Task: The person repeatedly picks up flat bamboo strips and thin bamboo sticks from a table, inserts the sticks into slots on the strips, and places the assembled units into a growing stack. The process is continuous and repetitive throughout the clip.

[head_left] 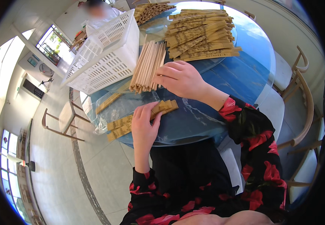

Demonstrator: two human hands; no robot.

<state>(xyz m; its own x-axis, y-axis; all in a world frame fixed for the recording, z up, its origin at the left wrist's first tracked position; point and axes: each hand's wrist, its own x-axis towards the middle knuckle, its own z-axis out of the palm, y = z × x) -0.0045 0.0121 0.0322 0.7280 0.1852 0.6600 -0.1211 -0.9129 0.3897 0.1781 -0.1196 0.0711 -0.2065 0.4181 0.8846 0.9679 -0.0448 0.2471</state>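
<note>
While both hands work at the near edge of the bench, the scene reads so:

Left grip: left hand (144,125) lies palm down, fingers pressed flat on a small stack of paper sleeves (141,120), thumb hooked at their near edge; pinning them, not clenched.

Right grip: right hand (179,78) is curled, knuckles up, fingertips pinching the near ends of the bare chopsticks (147,67); wrist bent inward, floral sleeve (252,142) trailing behind.

Sleeves: under the left grip, on a clear plastic sheet (106,112) at the bench rim.

Chopsticks: a loose bundle running away from the right grip.

Beyond the right grip: a heap of sleeved chopsticks (201,35).

Left of the bundle: a white slotted basket (106,56), tilted.

Bench: round, blue bench (241,75).

Right side: wooden chairs (301,97).
</note>
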